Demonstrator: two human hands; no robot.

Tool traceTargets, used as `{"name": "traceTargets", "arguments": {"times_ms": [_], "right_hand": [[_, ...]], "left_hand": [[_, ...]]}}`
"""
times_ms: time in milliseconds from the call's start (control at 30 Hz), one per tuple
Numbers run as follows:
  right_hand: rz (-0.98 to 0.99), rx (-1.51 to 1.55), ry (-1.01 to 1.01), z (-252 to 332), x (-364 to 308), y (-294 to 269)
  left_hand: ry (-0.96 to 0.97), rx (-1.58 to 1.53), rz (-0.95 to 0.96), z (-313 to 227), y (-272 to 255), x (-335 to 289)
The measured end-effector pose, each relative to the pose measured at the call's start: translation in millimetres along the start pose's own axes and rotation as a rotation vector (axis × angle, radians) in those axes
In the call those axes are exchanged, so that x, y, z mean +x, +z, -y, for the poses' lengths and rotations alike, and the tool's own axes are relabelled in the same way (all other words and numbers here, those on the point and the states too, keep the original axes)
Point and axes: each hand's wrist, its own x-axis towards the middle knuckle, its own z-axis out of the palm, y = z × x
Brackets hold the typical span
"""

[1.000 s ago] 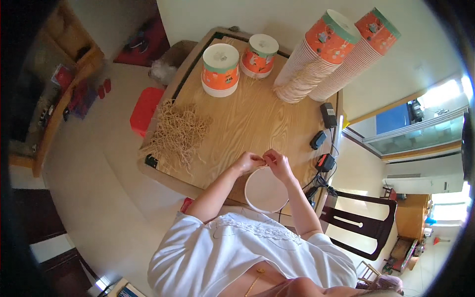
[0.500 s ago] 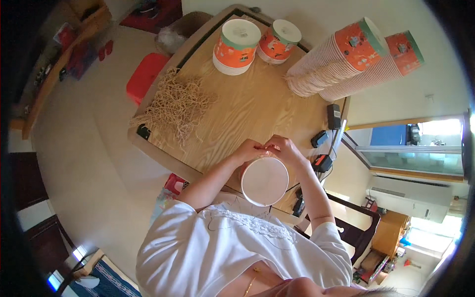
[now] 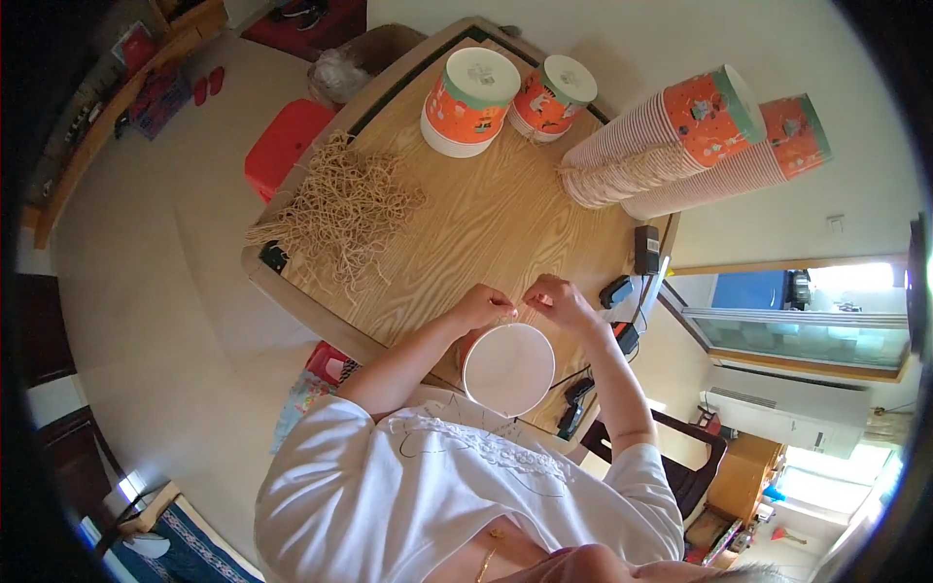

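A white-walled paper bucket (image 3: 509, 369) is right in front of my body at the table's near edge, its open mouth facing up toward me. Just beyond its far rim, my left hand (image 3: 486, 306) is closed in a pinch. Facing it, my right hand (image 3: 558, 299) pinches too, with a small gap between the two. What the fingertips hold is too thin and small to make out. A loose heap of tan paper cords (image 3: 350, 209) lies at the table's left side.
Upside-down orange and green buckets (image 3: 470, 102) and a shorter stack (image 3: 552, 99) stand at the far edge. Two tall nested stacks (image 3: 671, 136) with cords along one lean at the far right. Black adapters (image 3: 646, 251) line the right edge. A red stool (image 3: 288, 146) stands left of the table.
My hands, together at the bucket's far rim before, have drawn apart sideways. The bucket and both hands sit slightly lower in view, and the whole view has shifted a little.
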Motion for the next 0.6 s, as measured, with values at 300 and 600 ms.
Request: {"name": "traceTargets", "arguments": {"times_ms": [300, 600], "right_hand": [[-0.062, 0.202, 0.076, 0, -1, 10], [-0.184, 0.249, 0.215, -13, -10, 30]], "left_hand": [[-0.003, -0.017, 0.010, -4, 2, -4], [0.022, 0.008, 0.010, -2, -2, -2]]}}
